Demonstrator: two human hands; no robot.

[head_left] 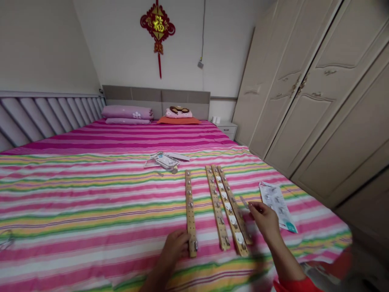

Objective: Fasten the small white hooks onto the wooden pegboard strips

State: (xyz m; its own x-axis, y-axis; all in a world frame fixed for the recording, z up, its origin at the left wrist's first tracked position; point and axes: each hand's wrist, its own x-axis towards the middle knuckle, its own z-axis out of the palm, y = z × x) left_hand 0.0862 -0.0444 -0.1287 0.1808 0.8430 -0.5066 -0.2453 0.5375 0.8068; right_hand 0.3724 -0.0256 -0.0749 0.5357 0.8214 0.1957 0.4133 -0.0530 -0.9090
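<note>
A narrow wooden strip with metal hooks lies lengthwise on the striped bedding. My left hand has its curled fingers at the strip's near left edge, gripping it there. Further right, three more strips lie close together: a left one with metal hooks, a middle one with white-backed hooks and a right one. Beside that right strip, my right hand pinches a small, thin, pale piece between thumb and fingers. Its exact kind is too small to tell.
A flat clear packet with hooks lies right of my right hand. Opened packaging is heaped beyond the strips. A small clear object sits at the left edge. Pillows lie by the headboard; a wardrobe stands right.
</note>
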